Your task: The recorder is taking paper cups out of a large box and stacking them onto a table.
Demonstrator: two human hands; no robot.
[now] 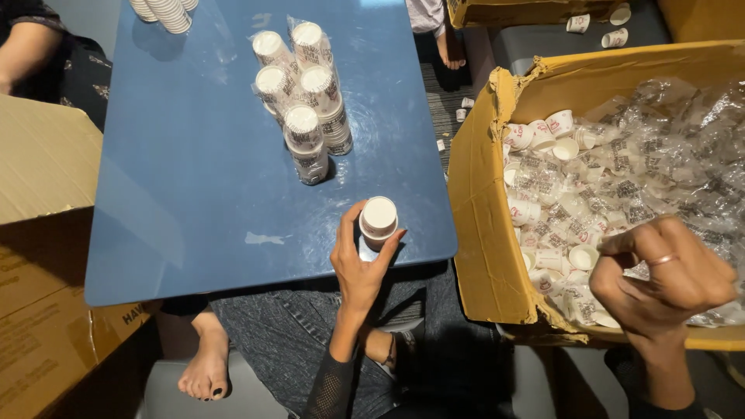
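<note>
My left hand (358, 262) grips a short stack of white paper cups (379, 220) standing on the near edge of the blue table (186, 171). My right hand (660, 278) hovers over the open cardboard box (475, 202) at the right, fingers curled with thumb and forefinger pinched together; whether anything is between them is hidden. The box holds several loose white paper cups (560, 124) and crumpled clear plastic wrappers (667, 132). Several plastic-wrapped cup stacks (304, 101) stand together in the middle of the table.
Another cup stack (164, 12) lies at the table's far edge. A cardboard box (46, 256) stands at the left. Another person's arm (23, 48) shows at the far left. Loose cups (613, 31) lie on a grey surface beyond. My bare foot (208, 365) is below the table.
</note>
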